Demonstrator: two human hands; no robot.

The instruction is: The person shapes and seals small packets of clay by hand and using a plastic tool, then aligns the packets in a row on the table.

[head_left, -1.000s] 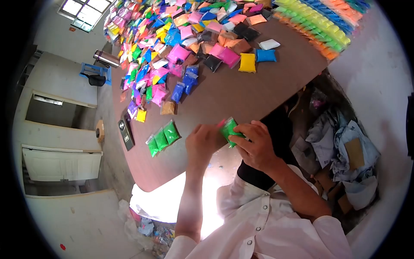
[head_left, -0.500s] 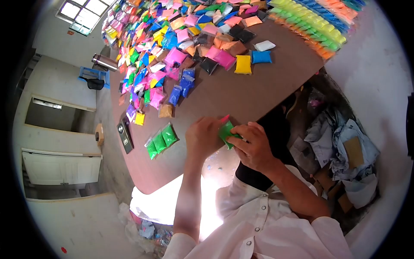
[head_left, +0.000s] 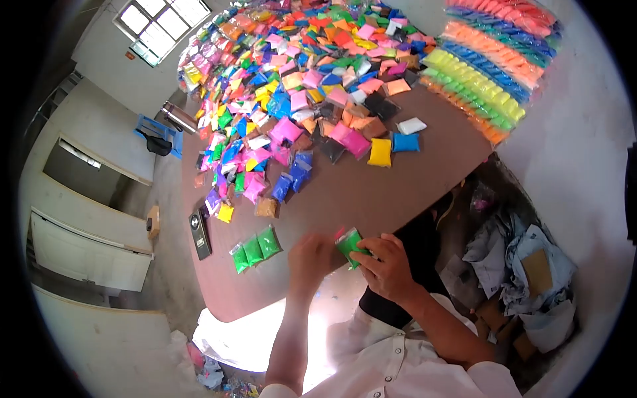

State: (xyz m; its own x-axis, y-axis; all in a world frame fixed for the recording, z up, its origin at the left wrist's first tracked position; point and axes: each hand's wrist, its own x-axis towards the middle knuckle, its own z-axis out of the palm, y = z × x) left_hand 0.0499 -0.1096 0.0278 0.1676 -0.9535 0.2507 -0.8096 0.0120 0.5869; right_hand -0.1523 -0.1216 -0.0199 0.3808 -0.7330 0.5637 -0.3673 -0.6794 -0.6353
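Note:
My right hand point(head_left: 390, 266) is closed on a small green packet point(head_left: 348, 247), pinching it near the table's front edge. A small red-pink piece point(head_left: 341, 233) shows at the packet's upper edge; what it is I cannot make out. My left hand point(head_left: 310, 260) hovers just left of the packet, its fingers smeared by motion. Further left, a strip of three joined green packets point(head_left: 253, 249) lies on the brown table point(head_left: 345, 192).
Many colourful packets point(head_left: 285, 129) are heaped across the back. Rows of bagged packets point(head_left: 474, 86) lie at the far right. A dark rectangular device point(head_left: 200, 233) rests at the left edge, a metal flask point(head_left: 179, 117) behind it. Crumpled wrappings point(head_left: 531, 265) fill the floor at right.
The view has tilted up, so the scene sits lower in the frame. My left hand has drawn slightly away from the green packet, which my right hand still grips.

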